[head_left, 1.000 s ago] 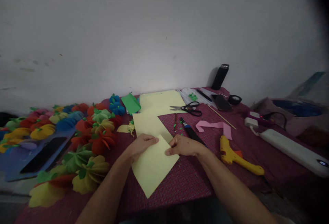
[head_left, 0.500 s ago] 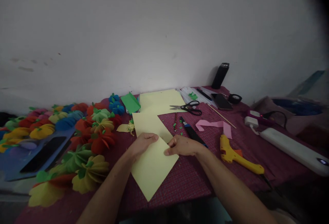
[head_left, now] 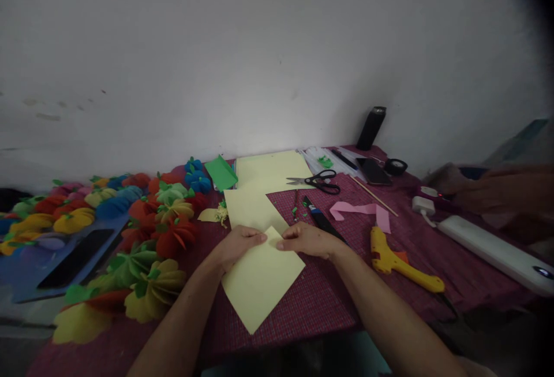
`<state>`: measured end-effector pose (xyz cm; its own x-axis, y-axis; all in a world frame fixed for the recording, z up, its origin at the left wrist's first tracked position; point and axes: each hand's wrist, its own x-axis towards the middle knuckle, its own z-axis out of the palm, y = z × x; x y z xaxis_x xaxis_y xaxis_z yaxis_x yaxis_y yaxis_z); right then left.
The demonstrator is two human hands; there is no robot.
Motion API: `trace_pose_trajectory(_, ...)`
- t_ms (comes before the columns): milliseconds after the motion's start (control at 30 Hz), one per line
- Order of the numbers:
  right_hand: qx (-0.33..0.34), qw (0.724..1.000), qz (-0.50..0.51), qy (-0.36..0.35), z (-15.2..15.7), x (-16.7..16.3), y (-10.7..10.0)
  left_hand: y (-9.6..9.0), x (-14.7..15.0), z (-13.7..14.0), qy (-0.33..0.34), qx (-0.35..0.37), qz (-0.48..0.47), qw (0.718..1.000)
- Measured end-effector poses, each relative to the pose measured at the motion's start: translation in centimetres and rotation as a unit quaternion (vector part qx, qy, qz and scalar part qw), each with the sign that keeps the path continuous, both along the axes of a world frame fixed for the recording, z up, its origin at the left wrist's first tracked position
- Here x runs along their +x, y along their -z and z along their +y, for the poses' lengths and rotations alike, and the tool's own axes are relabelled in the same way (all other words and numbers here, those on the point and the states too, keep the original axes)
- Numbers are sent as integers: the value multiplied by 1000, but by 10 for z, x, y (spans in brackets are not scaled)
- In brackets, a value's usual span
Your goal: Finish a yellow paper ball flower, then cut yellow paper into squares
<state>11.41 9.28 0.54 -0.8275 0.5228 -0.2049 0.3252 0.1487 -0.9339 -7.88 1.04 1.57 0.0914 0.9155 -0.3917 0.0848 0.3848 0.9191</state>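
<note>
A pale yellow sheet of paper lies at the table's front, turned so one corner points towards me. My left hand pinches its upper left edge, thumb on top. On the other edge, near the top corner, my right hand grips the same sheet with thumb and fingers. Beyond my hands spreads another part of yellow paper; where it meets the near sheet is hidden, so I cannot tell whether they are one folded piece. Just past my right hand lie a black utility knife and black-handled scissors.
Colourful paper pumpkins crowd the left side. A yellow glue gun, pink strip, wooden stick and white lamp lie to the right. A yellow paper stack and black bottle stand behind. Another person's hand reaches in.
Another person's hand has come in from the right, by the purple device. My right fingers have shifted slightly on the paper, and its right corner sits a little further right.
</note>
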Motion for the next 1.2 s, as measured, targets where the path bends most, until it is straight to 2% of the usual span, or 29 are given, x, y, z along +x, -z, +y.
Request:
trace_pose_trajectory(133,-47,990,98,86,-3,-10,3,2,9,0,20,-1,13,1000)
trace_pose_trajectory(300,-71,983,95,139,-2,-13,8,4,15,-1,35,-3,36,999)
trace_pose_trajectory(467,-81,971,102,198,8,-7,7,1,5,-2,30,-13,24,999)
trace_pose_trajectory(733,-98,949,133,269,26,7,3,-8,-25,-2,72,79,83,991)
trace_pose_trajectory(833,-109,937,150,296,31,11,3,-10,-31,-2,45,85,91,991)
trace_pose_trajectory(1033,-134,906,192,352,35,11,3,-8,-20,-1,-63,96,11,993)
trace_pose_trajectory(1200,-148,881,243,379,37,9,4,-3,-7,-2,-30,62,-7,998)
